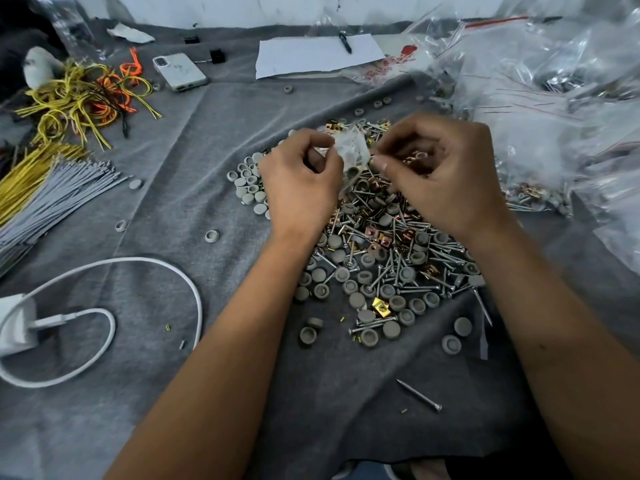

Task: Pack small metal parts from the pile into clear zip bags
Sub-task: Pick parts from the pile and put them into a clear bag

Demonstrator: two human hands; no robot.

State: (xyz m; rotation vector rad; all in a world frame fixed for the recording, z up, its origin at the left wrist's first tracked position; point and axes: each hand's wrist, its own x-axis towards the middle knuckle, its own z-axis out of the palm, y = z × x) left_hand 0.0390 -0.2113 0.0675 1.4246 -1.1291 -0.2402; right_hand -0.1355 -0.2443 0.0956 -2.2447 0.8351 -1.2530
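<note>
Head view, hands: The left hand [300, 174] pinches a small clear zip bag [351, 150] by its edge, fingers curled in around it. The right hand [440, 174] is beside it, fingers curled, thumb and forefinger pinched close at the bag's mouth. It seems to cup a few copper-coloured parts in the palm, though this is partly hidden.

Head view, bag: It is held just above the far part of the pile, mouth toward the right hand, probably so that a dropped part lands back among the others. One grey cap seems to sit inside already.

Head view, pile: The pile [384, 251] lies on the grey cloth [194, 168] directly under and in front of both hands. It mixes screws, grey caps and brass-coloured clips. A few caps and one screw [419, 395] lie apart from it, nearer the person.

Head view, filled bags: A heap of clear bags [540, 98] lies to the right, within reach of the right hand.

Head view, surroundings: Wire bundles [83, 95], a phone [180, 71], a paper sheet [318, 55] with a pen [345, 42] on it, and a white charger cable [138, 268] lie to the left and far side, away from the pile.

Step judged: filling one bag, early in its count.
</note>
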